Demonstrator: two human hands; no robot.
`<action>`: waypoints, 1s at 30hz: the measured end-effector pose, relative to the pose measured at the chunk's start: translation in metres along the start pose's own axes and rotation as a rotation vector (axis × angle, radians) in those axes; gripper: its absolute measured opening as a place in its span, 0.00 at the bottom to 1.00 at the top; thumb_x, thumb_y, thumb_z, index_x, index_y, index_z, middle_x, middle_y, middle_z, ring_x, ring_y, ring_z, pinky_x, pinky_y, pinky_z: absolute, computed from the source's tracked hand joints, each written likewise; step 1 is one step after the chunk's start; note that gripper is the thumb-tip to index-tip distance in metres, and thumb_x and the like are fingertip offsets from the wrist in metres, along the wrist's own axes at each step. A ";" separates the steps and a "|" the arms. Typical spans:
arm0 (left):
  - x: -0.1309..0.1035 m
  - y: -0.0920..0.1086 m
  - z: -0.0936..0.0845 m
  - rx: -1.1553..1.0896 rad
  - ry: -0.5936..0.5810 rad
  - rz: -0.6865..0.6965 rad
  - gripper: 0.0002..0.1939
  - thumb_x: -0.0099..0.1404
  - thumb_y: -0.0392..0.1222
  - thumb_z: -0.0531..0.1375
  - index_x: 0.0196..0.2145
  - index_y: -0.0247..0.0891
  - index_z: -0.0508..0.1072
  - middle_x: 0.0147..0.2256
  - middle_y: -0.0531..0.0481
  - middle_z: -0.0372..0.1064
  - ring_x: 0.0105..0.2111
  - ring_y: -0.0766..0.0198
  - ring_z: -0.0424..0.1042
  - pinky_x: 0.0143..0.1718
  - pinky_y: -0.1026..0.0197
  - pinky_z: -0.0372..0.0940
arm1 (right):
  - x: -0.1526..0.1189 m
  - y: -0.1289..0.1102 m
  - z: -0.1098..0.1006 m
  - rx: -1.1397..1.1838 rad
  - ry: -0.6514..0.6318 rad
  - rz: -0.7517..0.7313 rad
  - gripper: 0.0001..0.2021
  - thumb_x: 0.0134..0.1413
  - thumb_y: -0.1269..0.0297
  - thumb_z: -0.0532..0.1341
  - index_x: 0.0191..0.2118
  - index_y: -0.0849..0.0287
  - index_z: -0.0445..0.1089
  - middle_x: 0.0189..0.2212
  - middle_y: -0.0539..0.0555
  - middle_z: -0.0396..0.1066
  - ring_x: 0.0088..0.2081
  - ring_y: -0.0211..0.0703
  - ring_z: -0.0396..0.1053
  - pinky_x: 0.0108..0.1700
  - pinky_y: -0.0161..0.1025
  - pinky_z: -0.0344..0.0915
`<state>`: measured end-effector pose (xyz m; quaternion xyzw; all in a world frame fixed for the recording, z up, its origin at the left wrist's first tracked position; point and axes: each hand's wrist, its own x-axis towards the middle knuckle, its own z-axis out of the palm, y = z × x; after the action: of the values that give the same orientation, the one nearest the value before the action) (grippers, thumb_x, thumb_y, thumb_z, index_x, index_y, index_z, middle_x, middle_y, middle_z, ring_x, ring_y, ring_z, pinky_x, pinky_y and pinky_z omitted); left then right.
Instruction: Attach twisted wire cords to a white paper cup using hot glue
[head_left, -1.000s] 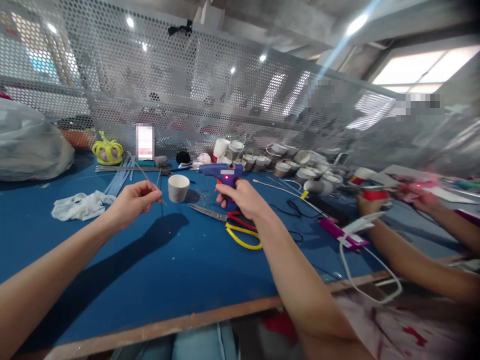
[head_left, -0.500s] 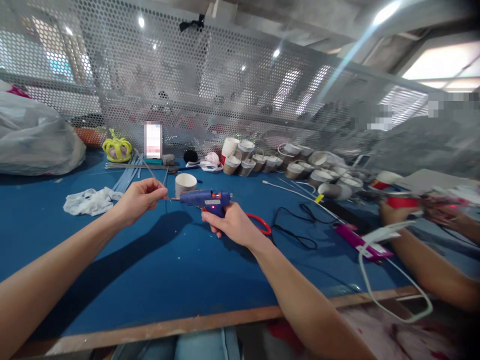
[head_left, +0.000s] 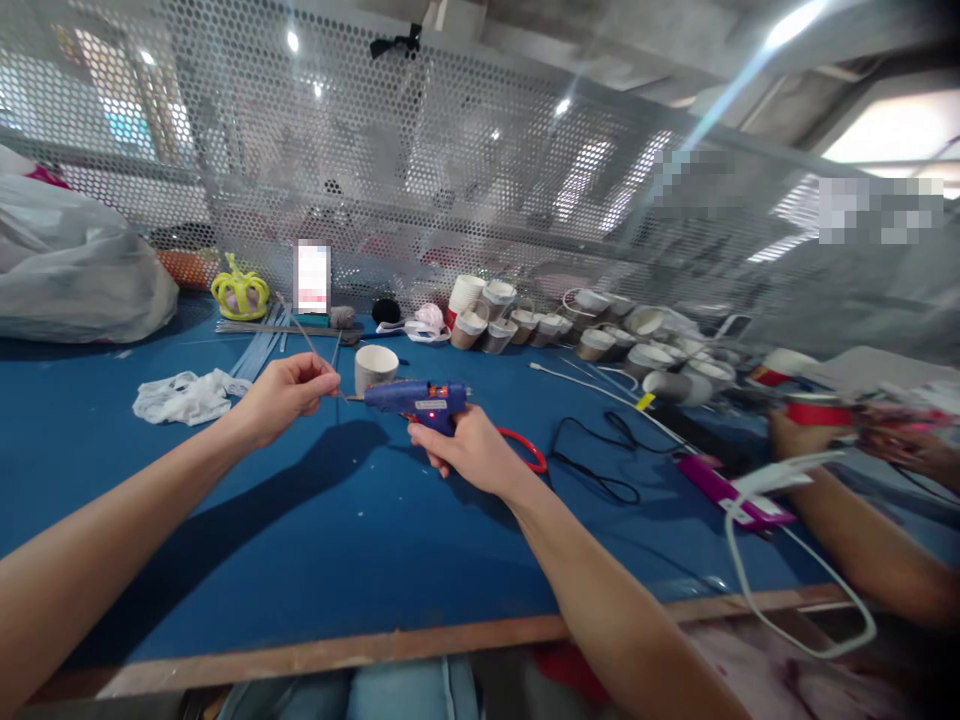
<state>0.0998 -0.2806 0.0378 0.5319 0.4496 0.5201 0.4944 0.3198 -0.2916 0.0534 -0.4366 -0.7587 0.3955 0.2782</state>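
My right hand (head_left: 469, 447) is wrapped round the handle of a blue hot glue gun (head_left: 412, 396) with a small red light lit. Its nozzle points left. In my left hand (head_left: 296, 390), thumb and fingertips pinch a thin grey strip (head_left: 315, 350), which slants up and away to the left. The strip's lower end is close to the nozzle tip; whether they touch I cannot tell. Just behind the nozzle stands a white paper cup (head_left: 376, 366), its lower part hidden by the gun.
Several grey-wrapped cups (head_left: 596, 342) stand along the mesh screen. A white cloth (head_left: 187, 397), pale strips (head_left: 262, 350) and a yellow basket-like piece (head_left: 240, 292) lie left. Cables (head_left: 600, 470) and a magenta power strip (head_left: 724, 490) lie right, where a co-worker's hand (head_left: 799, 432) holds a red-and-white item.
The whole view has shifted slightly to the right. My hands, the glue gun and the strip keep nearly the same positions relative to each other. The co-worker's hands have moved a little.
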 end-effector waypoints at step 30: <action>-0.001 -0.001 -0.001 0.017 -0.038 0.004 0.08 0.52 0.39 0.58 0.21 0.35 0.63 0.18 0.57 0.61 0.13 0.77 0.49 0.15 0.70 0.43 | -0.001 0.000 -0.001 -0.006 -0.002 0.003 0.10 0.47 0.60 0.56 0.25 0.62 0.61 0.12 0.45 0.59 0.14 0.30 0.58 0.18 0.30 0.59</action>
<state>0.0988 -0.2812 0.0365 0.5468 0.4435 0.5072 0.4970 0.3209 -0.2919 0.0540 -0.4384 -0.7595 0.3939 0.2754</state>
